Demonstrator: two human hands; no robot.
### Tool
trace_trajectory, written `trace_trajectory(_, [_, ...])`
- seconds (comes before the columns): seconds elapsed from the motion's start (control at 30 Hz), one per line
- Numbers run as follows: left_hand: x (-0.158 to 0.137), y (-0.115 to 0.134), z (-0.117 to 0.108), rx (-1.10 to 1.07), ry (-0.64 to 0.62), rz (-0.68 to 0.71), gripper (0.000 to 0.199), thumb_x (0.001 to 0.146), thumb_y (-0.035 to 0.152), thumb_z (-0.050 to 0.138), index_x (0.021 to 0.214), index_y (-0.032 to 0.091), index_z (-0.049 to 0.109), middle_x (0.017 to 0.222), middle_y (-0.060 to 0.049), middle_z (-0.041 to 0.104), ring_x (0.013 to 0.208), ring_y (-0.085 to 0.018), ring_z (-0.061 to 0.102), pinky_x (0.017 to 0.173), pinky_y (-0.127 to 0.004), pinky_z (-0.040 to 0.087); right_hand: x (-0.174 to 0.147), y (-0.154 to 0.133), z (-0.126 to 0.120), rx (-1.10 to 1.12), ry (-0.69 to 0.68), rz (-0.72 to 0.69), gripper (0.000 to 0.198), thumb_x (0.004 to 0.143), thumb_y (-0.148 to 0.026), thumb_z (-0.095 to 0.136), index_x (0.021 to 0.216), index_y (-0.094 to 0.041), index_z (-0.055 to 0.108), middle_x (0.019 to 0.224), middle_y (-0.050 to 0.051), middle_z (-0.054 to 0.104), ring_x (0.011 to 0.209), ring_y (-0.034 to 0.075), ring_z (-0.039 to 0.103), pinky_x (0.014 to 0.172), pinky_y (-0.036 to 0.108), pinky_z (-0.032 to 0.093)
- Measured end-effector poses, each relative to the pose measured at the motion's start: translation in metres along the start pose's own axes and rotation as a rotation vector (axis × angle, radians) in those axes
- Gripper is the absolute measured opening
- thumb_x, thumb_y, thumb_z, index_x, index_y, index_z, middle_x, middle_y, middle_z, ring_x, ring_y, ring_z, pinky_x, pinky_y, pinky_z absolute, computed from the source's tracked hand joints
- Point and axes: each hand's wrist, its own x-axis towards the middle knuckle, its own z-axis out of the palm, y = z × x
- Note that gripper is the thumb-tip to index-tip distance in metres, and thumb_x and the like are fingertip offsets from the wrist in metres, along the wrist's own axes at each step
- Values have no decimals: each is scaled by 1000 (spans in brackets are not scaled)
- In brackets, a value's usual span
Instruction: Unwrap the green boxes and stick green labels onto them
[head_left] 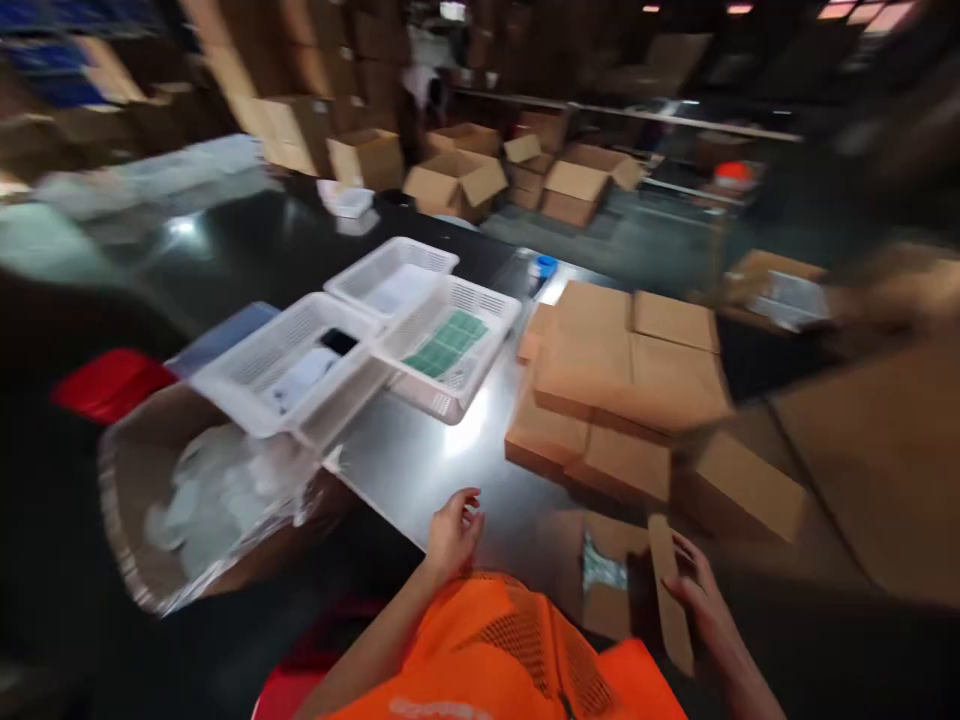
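Observation:
My left hand (452,535) hovers at the near edge of the metal table (405,470), its fingers loosely bent and apart with nothing visible in them. On the right, my right hand (699,585) has its fingers behind and its thumb in front of a narrow cardboard flap (667,590) that stands up. Left of this flap lies an open cardboard box (609,610) with something pale green and shiny (602,568) inside; blur hides what it is. Whether flap and box are joined I cannot tell.
Closed cardboard boxes (600,350) are stacked beyond my right hand. White plastic baskets (487,370) stand ahead, one with green pieces (448,345). At left is a lined carton (124,500) of translucent items, near a red bin (112,385). Open cartons (457,185) stand behind.

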Motion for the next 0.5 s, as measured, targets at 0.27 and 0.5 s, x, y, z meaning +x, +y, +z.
trace_trajectory(0.27, [34, 54, 69, 135, -507, 302, 38, 88, 28, 57, 125, 18, 58, 123, -14, 69, 97, -22, 71, 78, -34, 58, -42, 39, -77, 324, 211, 411, 65, 93, -43, 30, 148, -11, 45, 124, 14, 68, 109, 28, 67, 85, 39, 55])
trace_trajectory(0.5, [25, 111, 134, 339, -657, 574, 66, 73, 28, 80, 135, 19, 57, 142, -14, 59, 135, -30, 51, 113, -41, 39, -43, 79, -20, 77, 400, 542, 55, 103, -38, 24, 134, -6, 57, 127, 24, 62, 117, 31, 60, 98, 47, 46])
